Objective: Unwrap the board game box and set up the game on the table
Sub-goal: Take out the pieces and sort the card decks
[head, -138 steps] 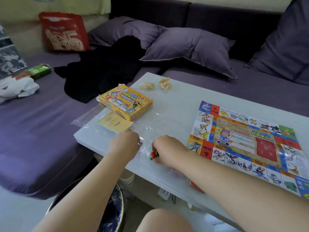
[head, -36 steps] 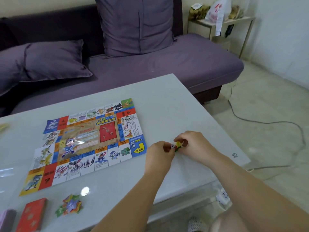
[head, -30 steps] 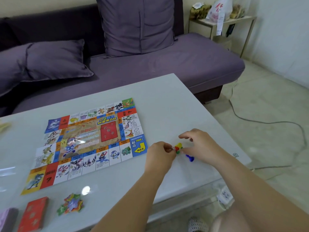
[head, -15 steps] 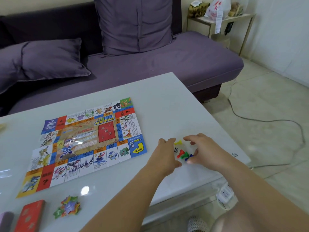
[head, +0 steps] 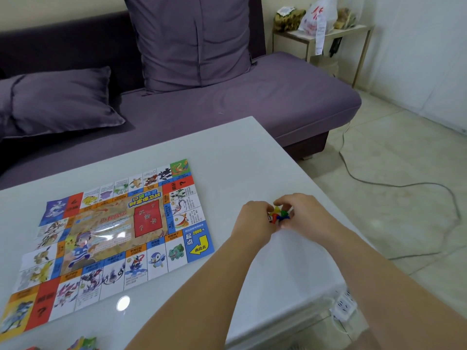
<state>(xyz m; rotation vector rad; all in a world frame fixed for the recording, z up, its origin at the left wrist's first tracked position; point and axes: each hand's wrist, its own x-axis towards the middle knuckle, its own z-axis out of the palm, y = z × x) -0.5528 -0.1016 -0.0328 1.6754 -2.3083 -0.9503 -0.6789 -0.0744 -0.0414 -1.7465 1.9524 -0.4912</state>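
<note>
Clasping the small yellow, green, blue and red plastic pawns [head: 279,212] and 1 white die [head: 270,218] right of centre, the left hand [head: 252,222] and right hand [head: 304,215] curl their fingers round them on the white table [head: 252,157], near the colourful paper game board [head: 113,236].

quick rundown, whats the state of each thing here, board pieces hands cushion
colourful paper game board, unfolded flat on the white table
small coloured plastic pawns, bunched between both hands
white die, among the pawns
right hand, fingers and thumb curled round the pawns
left hand, curled against the pawns, grip hidden
tall purple cushion, upright against the sofa back
</note>
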